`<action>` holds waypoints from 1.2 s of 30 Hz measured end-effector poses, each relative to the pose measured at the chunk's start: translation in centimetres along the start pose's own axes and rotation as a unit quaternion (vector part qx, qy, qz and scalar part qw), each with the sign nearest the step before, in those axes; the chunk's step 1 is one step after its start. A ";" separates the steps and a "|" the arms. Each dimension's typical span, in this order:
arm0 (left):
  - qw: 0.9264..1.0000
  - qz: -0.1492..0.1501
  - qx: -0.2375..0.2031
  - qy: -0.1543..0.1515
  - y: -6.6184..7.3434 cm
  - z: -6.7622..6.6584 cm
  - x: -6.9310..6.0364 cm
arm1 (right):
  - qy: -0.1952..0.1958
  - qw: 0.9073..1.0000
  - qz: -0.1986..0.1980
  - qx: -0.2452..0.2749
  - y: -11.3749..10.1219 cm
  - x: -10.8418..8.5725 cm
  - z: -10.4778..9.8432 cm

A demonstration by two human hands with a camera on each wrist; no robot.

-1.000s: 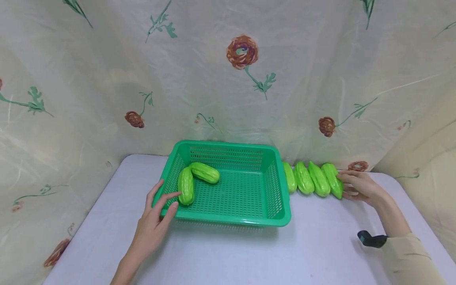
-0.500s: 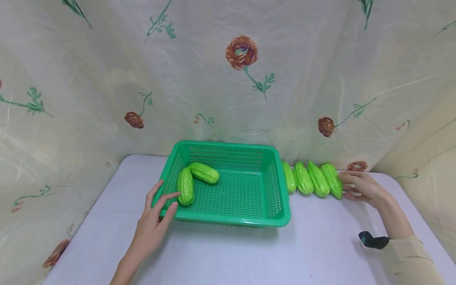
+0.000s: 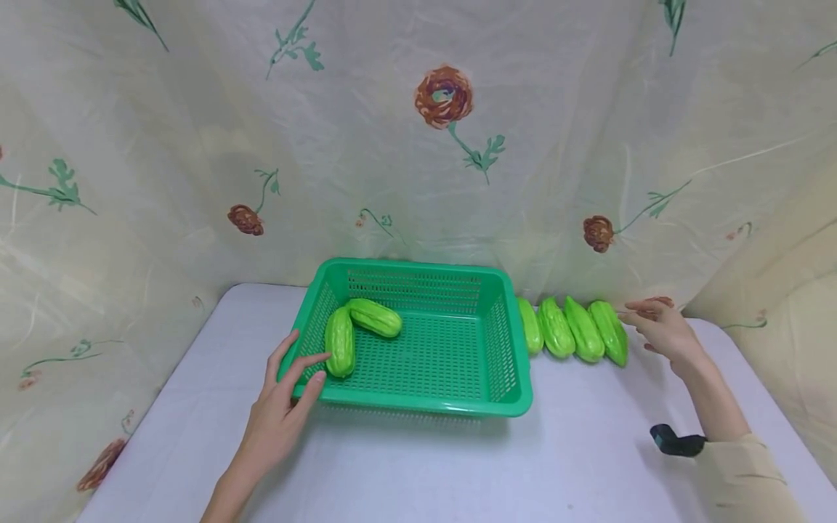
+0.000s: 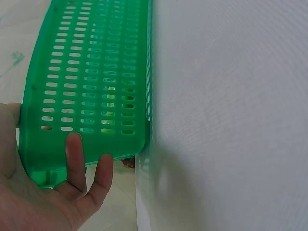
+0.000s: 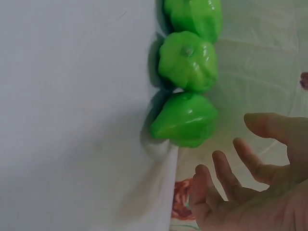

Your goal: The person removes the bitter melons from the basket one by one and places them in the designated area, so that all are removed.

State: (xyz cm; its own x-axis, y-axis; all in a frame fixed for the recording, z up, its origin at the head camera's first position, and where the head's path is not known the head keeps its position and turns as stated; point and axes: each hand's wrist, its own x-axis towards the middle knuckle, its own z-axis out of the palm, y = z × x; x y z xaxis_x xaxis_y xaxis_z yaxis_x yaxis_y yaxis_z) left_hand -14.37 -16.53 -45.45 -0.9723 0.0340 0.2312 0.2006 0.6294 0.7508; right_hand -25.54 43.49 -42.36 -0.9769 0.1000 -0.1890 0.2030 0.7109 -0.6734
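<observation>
My left hand (image 3: pixel 271 425) grips the near left corner of the green basket (image 3: pixel 425 402), thumb and a finger over the rim. In the left wrist view, fingers of that hand (image 4: pixel 62 192) lie against the basket's perforated wall (image 4: pixel 79 144). Two green gourds (image 3: pixel 341 343) (image 3: pixel 375 317) lie in the basket's left part, touching at one end. Several similar gourds (image 3: pixel 585 330) stand in a row right of the basket. Just right of the end gourd (image 3: pixel 609 333) is my right hand (image 3: pixel 663 334), fingers spread; the right wrist view shows a gap between this hand (image 5: pixel 255 187) and that gourd (image 5: pixel 185 120).
A white-covered table (image 3: pixel 418 472) carries everything. Flower-patterned cloth (image 3: pixel 523 181) hangs behind its back edge and down both sides. A small black object (image 3: pixel 676 442) is at my right sleeve (image 3: pixel 748 476).
My right hand has drawn back from the end gourd and risen slightly, its fingers now clear of it. The left hand and the basket have stayed in place.
</observation>
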 end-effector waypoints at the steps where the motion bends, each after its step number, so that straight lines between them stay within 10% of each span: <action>1: 1.000 0.000 0.000 0.000 0.0 0.0 0.0 | 0.005 1.000 -0.003 0.001 -0.3 -0.1 0.1; 23: 1.000 0.001 0.001 0.001 -0.2 0.1 0.0 | 0.124 0.978 -0.170 -0.011 -10.7 -2.9 3.9; 36: 1.000 0.001 0.000 0.001 -0.1 0.1 0.0 | -0.014 0.978 -0.199 0.056 -18.5 -4.4 6.9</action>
State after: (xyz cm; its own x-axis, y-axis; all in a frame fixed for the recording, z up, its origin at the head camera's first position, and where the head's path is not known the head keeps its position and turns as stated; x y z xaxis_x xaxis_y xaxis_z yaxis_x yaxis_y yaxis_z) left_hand -14.42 -16.55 -45.57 -0.9716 0.0343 0.2340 0.2029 0.6290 0.7504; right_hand -24.56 25.14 -34.02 -0.9780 -0.1903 0.0860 -0.1863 0.6086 -0.7713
